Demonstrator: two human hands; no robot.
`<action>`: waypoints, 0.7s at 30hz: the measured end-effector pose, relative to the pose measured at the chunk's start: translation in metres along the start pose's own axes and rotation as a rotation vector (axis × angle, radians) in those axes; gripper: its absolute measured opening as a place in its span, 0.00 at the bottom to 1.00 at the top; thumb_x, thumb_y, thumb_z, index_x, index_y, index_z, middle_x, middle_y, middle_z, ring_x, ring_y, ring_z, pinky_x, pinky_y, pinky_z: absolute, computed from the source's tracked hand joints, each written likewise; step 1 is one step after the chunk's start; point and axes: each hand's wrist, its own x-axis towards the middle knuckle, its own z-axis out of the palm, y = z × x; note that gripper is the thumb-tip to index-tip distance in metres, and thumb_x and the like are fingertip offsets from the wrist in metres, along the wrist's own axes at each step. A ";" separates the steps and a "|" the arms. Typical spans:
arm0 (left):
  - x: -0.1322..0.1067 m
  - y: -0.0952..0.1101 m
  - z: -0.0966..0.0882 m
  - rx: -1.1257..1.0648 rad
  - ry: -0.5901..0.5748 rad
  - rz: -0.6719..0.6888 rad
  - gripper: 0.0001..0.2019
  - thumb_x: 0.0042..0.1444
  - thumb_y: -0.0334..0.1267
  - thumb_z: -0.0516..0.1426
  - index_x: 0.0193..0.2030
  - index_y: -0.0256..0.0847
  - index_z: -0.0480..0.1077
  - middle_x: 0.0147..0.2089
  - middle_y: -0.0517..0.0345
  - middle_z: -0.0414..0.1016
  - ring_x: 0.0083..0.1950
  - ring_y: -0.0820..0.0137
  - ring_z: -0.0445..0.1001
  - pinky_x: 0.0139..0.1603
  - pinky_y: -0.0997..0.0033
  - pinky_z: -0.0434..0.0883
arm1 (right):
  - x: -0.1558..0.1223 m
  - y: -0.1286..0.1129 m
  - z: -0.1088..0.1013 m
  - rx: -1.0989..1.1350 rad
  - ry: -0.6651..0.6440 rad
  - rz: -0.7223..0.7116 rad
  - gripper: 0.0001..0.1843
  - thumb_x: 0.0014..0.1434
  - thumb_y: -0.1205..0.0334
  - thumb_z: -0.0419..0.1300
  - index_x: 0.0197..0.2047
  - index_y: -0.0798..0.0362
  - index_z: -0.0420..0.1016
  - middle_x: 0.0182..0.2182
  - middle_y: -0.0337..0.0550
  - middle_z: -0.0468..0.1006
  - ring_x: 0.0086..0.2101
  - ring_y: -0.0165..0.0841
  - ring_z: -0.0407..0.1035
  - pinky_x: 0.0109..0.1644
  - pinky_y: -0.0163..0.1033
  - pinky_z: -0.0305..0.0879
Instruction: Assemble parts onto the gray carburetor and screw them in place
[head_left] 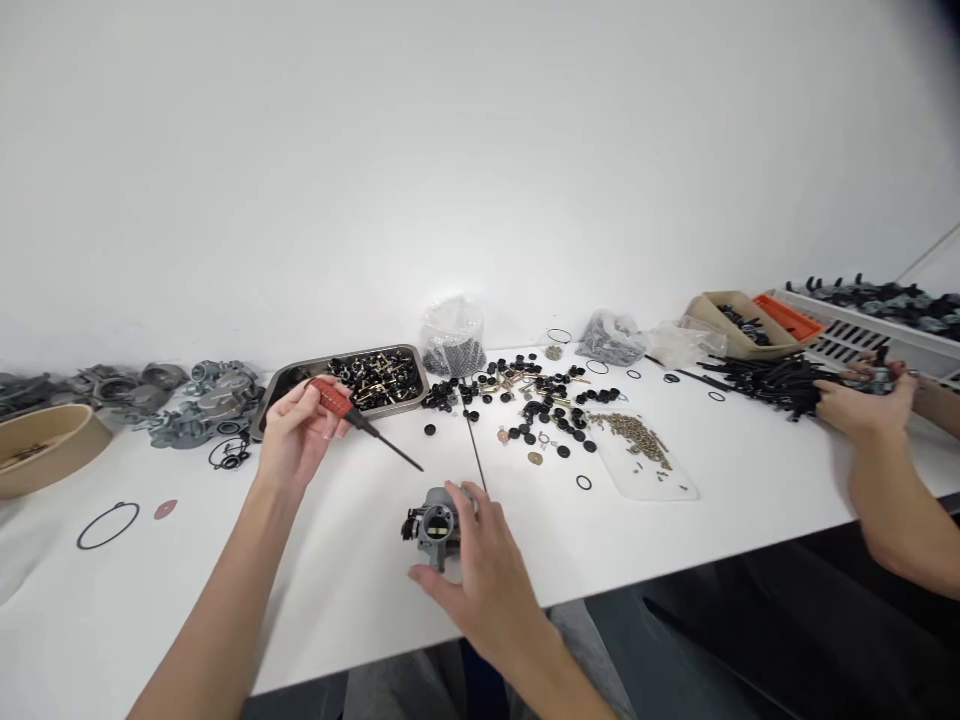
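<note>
My left hand [296, 435] is closed around the red handle of a screwdriver [334, 402], whose dark shaft slants down to the right. Its tip hangs in the air above and left of a grey metal carburetor [437, 525], apart from it. The carburetor sits on the white table near the front edge, its round bore turned toward me. My right hand [484, 570] grips the carburetor from the right, fingers over the top and thumb at the lower front. The palm hides the carburetor's right side.
A metal tray [345, 375] of small black and brass parts stands behind. Loose black caps [547, 410] and a clear sheet with brass screws [637, 450] lie right of centre. Carburetor bodies [217, 400] are at left. A co-worker's hands [862, 400] hold a part at right, beside black hoses [772, 385].
</note>
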 end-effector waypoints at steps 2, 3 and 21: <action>0.002 -0.012 -0.020 -0.041 0.084 -0.084 0.10 0.51 0.36 0.62 0.39 0.31 0.76 0.34 0.49 0.79 0.19 0.78 0.65 0.18 0.77 0.66 | 0.001 -0.008 0.017 0.012 0.056 0.026 0.43 0.55 0.46 0.64 0.67 0.47 0.51 0.61 0.56 0.61 0.58 0.56 0.60 0.56 0.64 0.66; 0.002 -0.018 -0.027 -0.054 0.115 -0.116 0.10 0.51 0.35 0.62 0.38 0.30 0.76 0.34 0.49 0.79 0.21 0.77 0.66 0.18 0.77 0.65 | 0.003 -0.011 0.024 0.021 0.093 0.038 0.44 0.54 0.48 0.65 0.67 0.48 0.51 0.61 0.56 0.62 0.58 0.56 0.60 0.57 0.64 0.65; -0.007 -0.058 -0.040 0.306 -0.116 -0.468 0.19 0.44 0.41 0.69 0.41 0.33 0.72 0.41 0.43 0.81 0.37 0.57 0.81 0.47 0.55 0.75 | 0.010 0.036 -0.017 0.707 0.299 0.184 0.31 0.53 0.61 0.65 0.59 0.50 0.60 0.51 0.53 0.75 0.42 0.39 0.76 0.44 0.46 0.78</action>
